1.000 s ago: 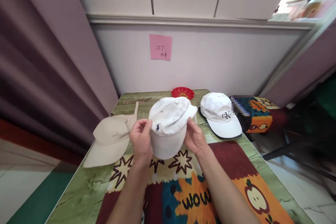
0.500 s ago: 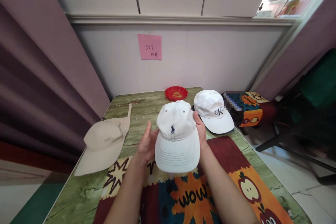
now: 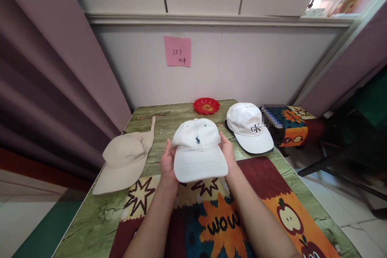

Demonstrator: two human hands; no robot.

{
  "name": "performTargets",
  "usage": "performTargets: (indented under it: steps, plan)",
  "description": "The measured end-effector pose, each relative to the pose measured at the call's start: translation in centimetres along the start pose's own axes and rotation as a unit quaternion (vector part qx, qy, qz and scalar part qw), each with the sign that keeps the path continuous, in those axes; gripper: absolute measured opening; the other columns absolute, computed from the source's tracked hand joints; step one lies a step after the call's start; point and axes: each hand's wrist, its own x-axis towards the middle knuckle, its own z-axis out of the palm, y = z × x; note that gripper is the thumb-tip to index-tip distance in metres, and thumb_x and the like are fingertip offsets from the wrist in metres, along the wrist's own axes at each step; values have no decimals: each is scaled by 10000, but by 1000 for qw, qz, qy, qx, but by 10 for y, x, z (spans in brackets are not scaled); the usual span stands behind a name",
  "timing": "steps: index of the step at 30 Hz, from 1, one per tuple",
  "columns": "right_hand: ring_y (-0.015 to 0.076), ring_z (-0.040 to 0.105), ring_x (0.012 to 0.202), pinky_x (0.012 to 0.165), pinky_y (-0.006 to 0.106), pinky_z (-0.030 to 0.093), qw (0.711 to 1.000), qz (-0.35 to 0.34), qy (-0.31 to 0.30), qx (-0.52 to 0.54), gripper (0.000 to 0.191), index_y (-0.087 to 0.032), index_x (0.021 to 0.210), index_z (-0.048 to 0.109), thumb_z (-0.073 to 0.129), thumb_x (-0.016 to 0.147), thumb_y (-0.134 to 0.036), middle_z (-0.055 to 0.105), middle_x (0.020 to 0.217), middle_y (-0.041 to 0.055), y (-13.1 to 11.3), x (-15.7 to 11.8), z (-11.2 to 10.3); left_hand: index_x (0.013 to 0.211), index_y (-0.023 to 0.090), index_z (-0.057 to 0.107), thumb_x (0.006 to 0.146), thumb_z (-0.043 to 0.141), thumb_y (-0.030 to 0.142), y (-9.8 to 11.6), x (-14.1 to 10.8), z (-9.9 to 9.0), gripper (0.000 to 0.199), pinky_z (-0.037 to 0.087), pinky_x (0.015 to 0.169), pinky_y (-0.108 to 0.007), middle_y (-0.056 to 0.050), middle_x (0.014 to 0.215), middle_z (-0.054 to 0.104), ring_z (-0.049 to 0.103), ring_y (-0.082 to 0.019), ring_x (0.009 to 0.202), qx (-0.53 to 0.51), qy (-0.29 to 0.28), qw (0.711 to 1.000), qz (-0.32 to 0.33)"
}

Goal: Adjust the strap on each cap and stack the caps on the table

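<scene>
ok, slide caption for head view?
Left hand and right hand hold a white cap above a table with a beige cap, second white cap and red dish.

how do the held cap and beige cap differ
The held cap bears a dark figure; the beige cap has slanted stripes. The held cap sits between the left hand and right hand; the beige cap rests on the table. The held cap's brim points toward the camera, the beige cap's toward the near left. Both have brims.
</scene>
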Motion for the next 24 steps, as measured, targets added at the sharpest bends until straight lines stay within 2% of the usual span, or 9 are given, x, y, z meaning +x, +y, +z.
performTargets:
  steps: [3,6,9,11,13,16,20,22,24]
  plan:
    - [289,660,1141,1027,508,480,999,-12,-40,-20,493,-165,1131,679,412,946,-536,778,1000,93,-6,-3,2,1441,159,508,973,246,628,6,1,-4,713,263,1189,-503,-145,1347,638,488,-329,1354,30,-38,999,-19]
    - [260,660,1143,1037,458,487,996,-53,-58,-53,344,-202,1069,688,518,923,-463,782,986,46,-14,-7,1,1426,199,532,987,236,598,16,2,-7,663,282,1189,-483,-109,1345,647,469,-304,1374,106,-7,994,-22]
    - [214,674,1113,1033,362,495,986,-123,-59,-94,190,-234,1001,696,660,825,-297,782,970,-7,-22,-12,1,1260,209,670,960,468,475,25,0,-4,449,379,1145,-456,-87,1217,726,541,-301,1313,195,87,977,28]
    - [196,685,1079,1022,331,498,978,-161,-63,-116,256,-240,999,695,707,747,-197,778,994,-21,-24,-16,5,1077,186,743,868,639,363,28,-4,2,293,446,1093,-436,-89,1099,767,603,-312,1239,245,131,958,69]
    - [201,692,1052,1013,351,502,969,-196,-72,-135,339,-245,1015,691,728,694,-141,774,1001,-21,-24,-22,11,983,169,757,766,742,280,30,-9,9,244,483,1047,-422,-97,1044,777,636,-322,1183,287,128,944,105]
    - [223,692,1024,996,391,503,947,-262,-74,-169,368,-254,999,691,763,656,-139,772,966,-20,-19,-27,20,1065,184,740,693,808,246,30,-15,16,383,497,1005,-413,-97,1087,764,645,-320,1155,349,79,919,166]
    - [223,683,952,951,377,501,891,-356,-44,-279,283,-243,902,702,776,641,-165,765,929,-14,-19,-23,14,1068,208,738,670,826,248,31,-14,9,409,494,969,-405,-73,1060,764,655,-298,1089,460,66,852,242]
    - [228,671,947,942,380,490,841,-384,-18,-381,191,-227,869,709,730,683,-192,760,937,7,-24,-19,5,984,204,754,673,810,266,33,-11,0,323,479,968,-401,-70,1038,760,653,-289,1057,531,81,804,253]
    - [239,664,958,942,392,476,779,-373,0,-505,121,-211,826,714,663,717,-197,755,958,30,-31,-16,-5,870,202,753,692,772,272,36,-7,-7,192,453,986,-397,-69,1013,753,645,-282,1052,601,86,756,245]
